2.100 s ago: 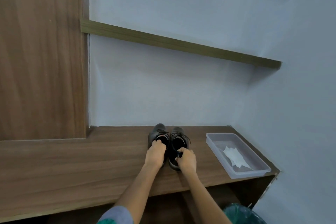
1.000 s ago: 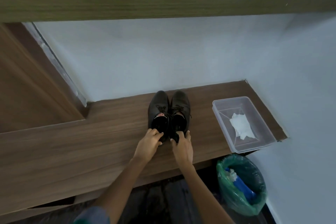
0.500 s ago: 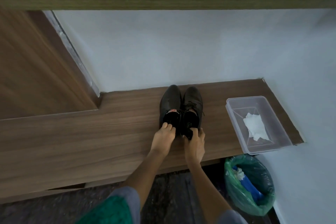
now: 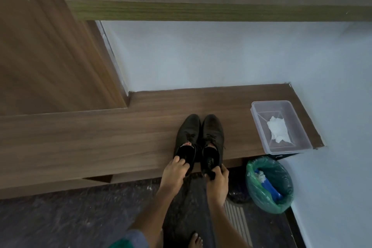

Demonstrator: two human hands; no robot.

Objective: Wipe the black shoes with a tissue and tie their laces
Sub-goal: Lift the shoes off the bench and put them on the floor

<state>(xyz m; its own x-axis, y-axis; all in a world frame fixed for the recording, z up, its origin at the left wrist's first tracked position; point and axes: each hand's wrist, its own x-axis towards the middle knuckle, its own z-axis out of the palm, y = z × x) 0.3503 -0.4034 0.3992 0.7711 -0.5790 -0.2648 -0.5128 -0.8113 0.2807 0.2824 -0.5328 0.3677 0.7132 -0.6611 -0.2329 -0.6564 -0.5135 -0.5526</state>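
Note:
Two black lace-up shoes stand side by side on the wooden ledge, toes toward the wall and heels at its front edge. My left hand grips the heel of the left black shoe. My right hand grips the heel of the right black shoe, which juts slightly over the edge. A crumpled white tissue lies inside a clear plastic tray to the right of the shoes.
A bin with a green liner sits on the floor under the tray and holds a blue object. A wooden shelf runs along the wall above. A wood panel stands at the left. My bare toes show below.
The shoes have slid back toward the ledge's front edge, both hands still on their heels. My view has pulled back and tilted down, showing more floor.

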